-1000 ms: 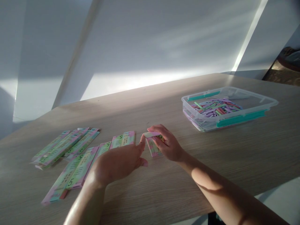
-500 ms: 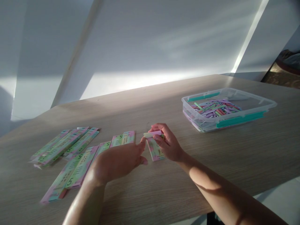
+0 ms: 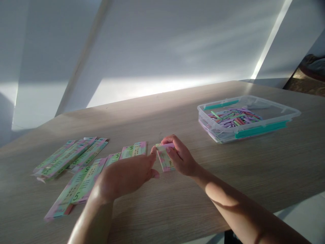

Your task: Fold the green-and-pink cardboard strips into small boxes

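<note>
Nearer us than the clear plastic box [image 3: 264, 130] and to its left, our right hand [image 3: 181, 156] is closed, thumb and fingers pinching a small printed packet [image 3: 166, 162] by its upper end, while our left hand [image 3: 127, 176], partly open, puts a fingertip to that end's left corner. Farther left of the box, we have a stepped row of packets [image 3: 85, 181] on the table [image 3: 177, 203], partly behind our left hand, and beyond its left part lies what seems a wrapped bundle [image 3: 68, 157].
</note>
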